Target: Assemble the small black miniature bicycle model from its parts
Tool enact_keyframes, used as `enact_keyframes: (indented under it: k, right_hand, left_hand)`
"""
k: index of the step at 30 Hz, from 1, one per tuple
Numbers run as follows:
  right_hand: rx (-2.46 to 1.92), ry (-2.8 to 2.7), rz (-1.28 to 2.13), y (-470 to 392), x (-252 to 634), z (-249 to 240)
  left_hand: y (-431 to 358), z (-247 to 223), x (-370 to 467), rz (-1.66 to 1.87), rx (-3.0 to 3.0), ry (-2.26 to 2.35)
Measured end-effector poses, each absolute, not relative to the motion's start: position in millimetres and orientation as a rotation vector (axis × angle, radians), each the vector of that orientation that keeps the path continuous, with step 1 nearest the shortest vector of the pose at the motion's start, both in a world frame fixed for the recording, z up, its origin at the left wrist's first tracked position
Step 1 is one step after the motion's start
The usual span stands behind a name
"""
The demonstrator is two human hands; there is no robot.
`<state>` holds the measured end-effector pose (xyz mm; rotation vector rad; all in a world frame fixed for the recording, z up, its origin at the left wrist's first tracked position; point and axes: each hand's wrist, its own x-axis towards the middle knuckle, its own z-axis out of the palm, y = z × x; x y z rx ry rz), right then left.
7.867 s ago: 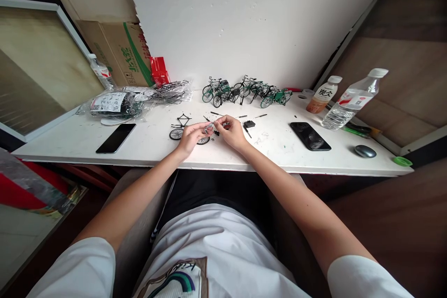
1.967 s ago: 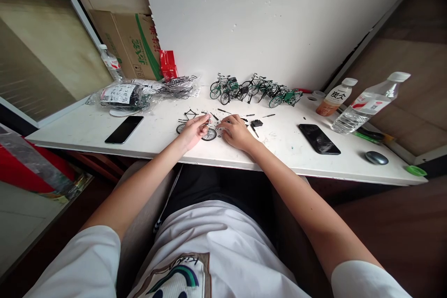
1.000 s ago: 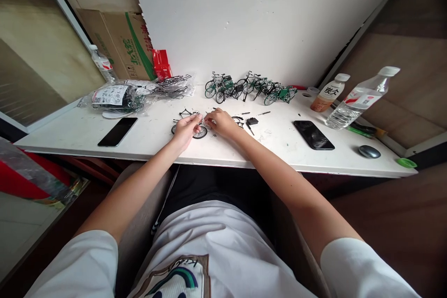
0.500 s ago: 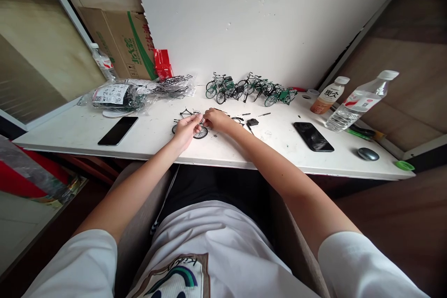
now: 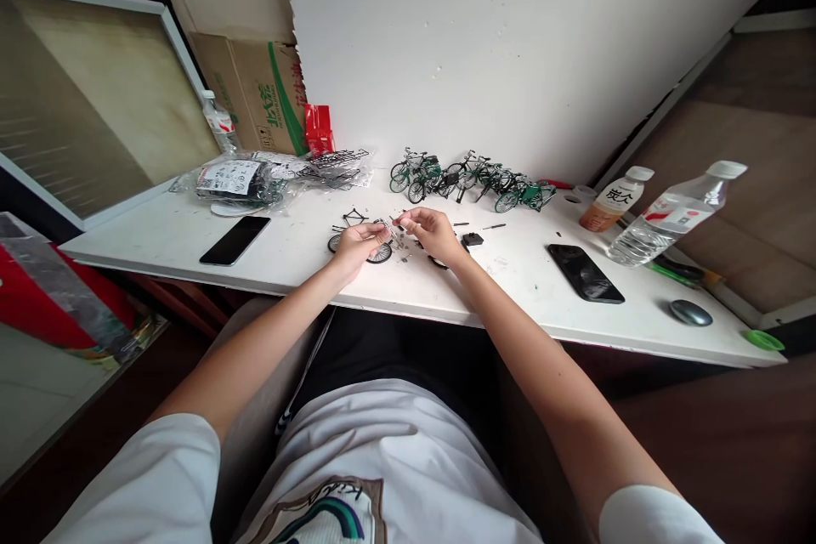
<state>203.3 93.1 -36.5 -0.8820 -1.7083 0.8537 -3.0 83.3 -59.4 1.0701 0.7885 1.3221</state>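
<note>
Over the white desk, my left hand [image 5: 358, 250] is closed in a pinch on a small silvery part [image 5: 386, 226] whose kind I cannot make out. My right hand [image 5: 434, 233] sits just across from it, fingertips pinched together on something too tiny to name. Below and beside the left hand lie a black spoked model bicycle wheel [image 5: 381, 254] and a thin black bicycle frame piece [image 5: 354, 218]. Tiny loose parts are scattered between the hands. Right of the right hand lies a small black boxy piece [image 5: 472, 239].
Several green and black model bicycles [image 5: 508, 200] stand along the back. Plastic bags of parts [image 5: 229, 178] lie back left, near a phone [image 5: 235, 240]. To the right are another phone [image 5: 585, 273], a water bottle [image 5: 677, 214], a drink bottle [image 5: 615, 201] and a mouse [image 5: 690, 313].
My right hand has drawn back a little from my left, leaving a small gap between the fingertips. The whole view has shifted, so the desk appears lower and farther right.
</note>
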Motion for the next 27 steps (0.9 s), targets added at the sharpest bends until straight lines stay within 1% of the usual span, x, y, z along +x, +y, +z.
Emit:
enact_keyframes:
  k: [10,27]
  right_hand:
    - [-0.895,-1.666,0.858,78,196,-43]
    - [-0.938,-1.684,0.771,73,196,-42]
  left_hand:
    - [79,-60,-1,1.294,1.146,0.817]
    - [77,-57,3,1.379,1.2,0.9]
